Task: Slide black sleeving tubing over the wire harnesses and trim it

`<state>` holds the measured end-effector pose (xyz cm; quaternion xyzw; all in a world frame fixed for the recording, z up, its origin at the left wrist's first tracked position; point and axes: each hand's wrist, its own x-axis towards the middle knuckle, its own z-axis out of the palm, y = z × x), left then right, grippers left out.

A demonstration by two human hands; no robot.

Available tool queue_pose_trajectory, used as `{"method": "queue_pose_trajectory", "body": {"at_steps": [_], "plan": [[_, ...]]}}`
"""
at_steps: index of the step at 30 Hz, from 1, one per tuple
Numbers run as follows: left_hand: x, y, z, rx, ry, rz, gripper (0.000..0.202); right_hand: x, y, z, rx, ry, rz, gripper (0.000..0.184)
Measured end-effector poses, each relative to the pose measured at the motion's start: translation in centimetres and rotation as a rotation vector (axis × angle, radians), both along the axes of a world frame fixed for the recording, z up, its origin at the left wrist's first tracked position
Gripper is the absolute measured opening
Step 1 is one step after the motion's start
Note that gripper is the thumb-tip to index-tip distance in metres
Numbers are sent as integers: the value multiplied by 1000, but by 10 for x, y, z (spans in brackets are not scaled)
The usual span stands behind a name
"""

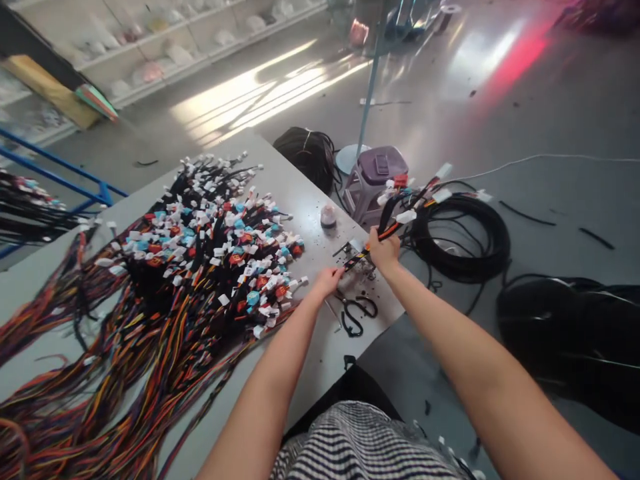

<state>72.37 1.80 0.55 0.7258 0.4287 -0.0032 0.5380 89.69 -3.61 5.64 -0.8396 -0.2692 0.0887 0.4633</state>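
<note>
You are holding a wire bundle [388, 232] above the edge of the desk [320, 353], and its plugs [406, 217] are pointing away from you, beyond the edge. Your right hand [385, 248] is gripping it near the plugs; your left hand [329, 280] is pinching it lower down. Probably you are straightening or wrapping this part. The next move seems to be asking for a firm right grip and careful left fingers, while the scissors [345, 312] are lying near.
</note>
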Motion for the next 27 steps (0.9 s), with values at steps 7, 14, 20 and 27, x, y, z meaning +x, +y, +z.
{"method": "queue_pose_trajectory", "body": {"at_steps": [7, 14, 20, 27], "plan": [[6, 2, -2, -370, -84, 115, 28, -17, -38, 7, -282, -107, 105, 41], [16, 13, 3, -611, -122, 183, 17, -182, -70, -46, -843, 89, 697, 32], [18, 15, 9, -535, -128, 195, 9, -198, -54, -59, -743, 166, 645, 35], [18, 11, 11, -573, -117, 197, 12, -156, -114, -55, -552, 439, 594, 23]]}}
